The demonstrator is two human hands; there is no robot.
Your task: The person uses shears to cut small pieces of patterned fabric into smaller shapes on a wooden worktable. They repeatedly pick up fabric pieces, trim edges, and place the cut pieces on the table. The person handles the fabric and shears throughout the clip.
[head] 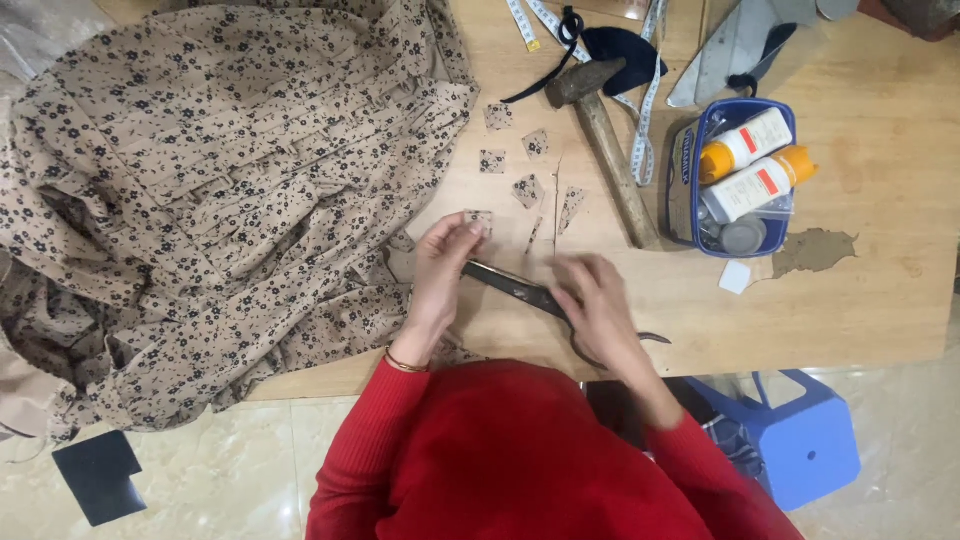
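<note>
Fingers of our left hand pinch a small fabric square flat on the counter (steadying it), while our right hand grips the scissors.

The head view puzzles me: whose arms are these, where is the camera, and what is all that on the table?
There is no machine here. A person in a red sweater wears a camera on the head, so you look down at their own hands. The left hand pinches a small fabric square. The right hand holds dark scissors. On the wooden table lie a big floral cloth, more cut squares, a hammer, a tape measure and a blue basket of bottles.
</note>
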